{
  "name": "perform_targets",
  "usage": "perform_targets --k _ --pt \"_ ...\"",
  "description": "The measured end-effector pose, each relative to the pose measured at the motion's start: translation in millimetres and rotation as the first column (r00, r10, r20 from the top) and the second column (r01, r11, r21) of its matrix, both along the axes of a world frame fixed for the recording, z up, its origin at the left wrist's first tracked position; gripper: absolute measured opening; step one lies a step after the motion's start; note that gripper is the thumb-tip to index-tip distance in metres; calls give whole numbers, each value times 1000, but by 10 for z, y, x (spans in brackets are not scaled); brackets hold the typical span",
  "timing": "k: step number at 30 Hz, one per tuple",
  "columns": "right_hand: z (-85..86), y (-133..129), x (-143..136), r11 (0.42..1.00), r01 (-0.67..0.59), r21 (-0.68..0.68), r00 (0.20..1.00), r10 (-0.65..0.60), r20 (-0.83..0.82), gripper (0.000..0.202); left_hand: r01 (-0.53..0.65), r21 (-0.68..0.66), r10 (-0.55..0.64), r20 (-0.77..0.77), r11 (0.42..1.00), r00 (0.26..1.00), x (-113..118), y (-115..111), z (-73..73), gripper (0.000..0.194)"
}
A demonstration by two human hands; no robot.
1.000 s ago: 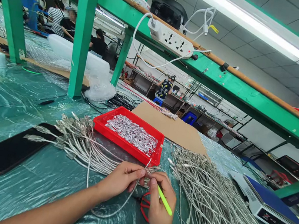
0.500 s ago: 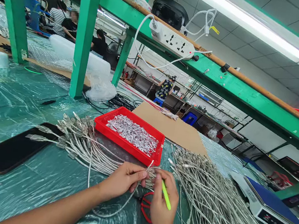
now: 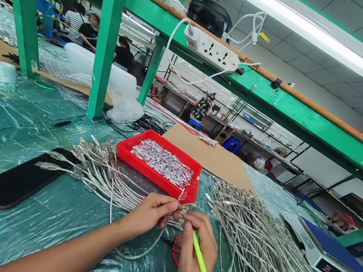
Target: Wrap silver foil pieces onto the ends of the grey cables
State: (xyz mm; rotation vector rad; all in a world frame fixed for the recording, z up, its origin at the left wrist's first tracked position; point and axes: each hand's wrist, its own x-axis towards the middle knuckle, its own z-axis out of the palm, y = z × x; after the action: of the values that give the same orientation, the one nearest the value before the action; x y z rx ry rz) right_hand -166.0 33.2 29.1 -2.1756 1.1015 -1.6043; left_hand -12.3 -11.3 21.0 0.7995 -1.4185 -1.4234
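Note:
My left hand pinches a thin braided grey cable near its end, between thumb and forefinger. The rest of that cable loops down below the hand. Close on its right, my right hand is closed around a slim yellow-green pen-like tool, whose tip is hidden by the fingers. A bundle of grey USB cables lies behind and left of my hands, plugs pointing left. Partly covered by my right hand, a red-handled cutting tool rests on the table.
A red tray of small silvery pieces stands just beyond my hands. At right are a big heap of grey cables and a scale. A phone lies left. A green shelf frame with a power strip crosses overhead.
My right hand has shifted slightly down and left, and the yellow-green tool sits lower with it. My left hand keeps its pinch on the cable. The whole view has moved slightly.

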Motion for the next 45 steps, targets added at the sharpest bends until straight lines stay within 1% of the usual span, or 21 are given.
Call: perform_targets --k 2,5,7,10,14,19,22,25,29,31,33,34,35,36,37,38,39,41,42,43,45 --pt "21 11 3 999 -42 1 999 42 -22 20 -7 -36 9 41 999 999 -3 3 9 44" --pt "24 -28 -31 999 -46 14 998 47 -29 20 3 -69 3 85 998 996 -12 14 12 44" --pt "-2 -70 -52 1000 -5 31 1000 6 -22 18 10 -86 -2 101 996 995 -19 18 -5 43" --pt "-69 -137 -65 997 72 13 997 -73 11 18 13 -104 -2 110 994 994 -29 11 -58 42" --pt "-146 -207 -69 993 114 -3 993 -114 -35 19 33 -113 -19 120 993 993 -54 -11 -141 42" --pt "-176 -270 -120 988 151 -3 988 -151 -16 18 41 -97 -28 132 994 991 -101 -7 -182 42" --pt "-197 -285 -140 983 185 -15 983 -184 21 18 46 -74 -37 115 996 993 -122 15 -150 42" --pt "-234 -278 -104 973 230 -30 972 -228 59 18 43 -51 -38 105 998 994 -136 32 -111 43" --pt "-296 -282 -39 964 263 20 961 -264 83 21 31 -20 -29 104 999 994 -169 37 -106 44" --pt "-329 -334 -104 962 268 48 958 -272 94 24 20 -6 -19 97 1000 995 -183 50 -110 44" --pt "-357 -432 -282 940 326 105 927 -339 160 31 32 16 -33 85 999 996 -182 72 -102 42" --pt "-365 -490 -403 911 384 151 884 -410 225 35 48 27 -50 74 998 996 -172 82 -94 41" --pt "-369 -544 -528 873 455 174 829 -487 277 41 65 33 -67 59 997 996 -157 88 -83 39" --pt "-367 -587 -639 845 503 183 787 -535 308 45 72 36 -74 38 997 997 -137 88 -73 39" --pt "-363 -612 -720 826 532 186 760 -563 325 48 67 38 -67 14 997 998 -115 80 -65 38" --pt "-356 -615 -758 821 539 189 754 -570 325 48 48 41 -47 -9 998 999 -92 66 -61 39" --pt "-348 -595 -745 828 527 189 767 -560 314 46 24 47 -23 -27 999 999 -71 47 -59 39" --pt "-326 -500 -588 874 462 152 836 -486 254 37 -14 54 16 -40 998 999 -39 8 -65 41" --pt "-309 -434 -469 911 403 84 893 -412 181 33 -19 45 21 -35 999 999 -29 -7 -70 41" --pt "-288 -365 -343 938 348 2 932 -346 108 29 -20 25 20 -27 1000 999 -23 -17 -75 42" --pt "-233 -238 -132 962 242 -124 970 -244 2 26 -24 -28 24 -4 999 1000 -21 -21 -80 42"
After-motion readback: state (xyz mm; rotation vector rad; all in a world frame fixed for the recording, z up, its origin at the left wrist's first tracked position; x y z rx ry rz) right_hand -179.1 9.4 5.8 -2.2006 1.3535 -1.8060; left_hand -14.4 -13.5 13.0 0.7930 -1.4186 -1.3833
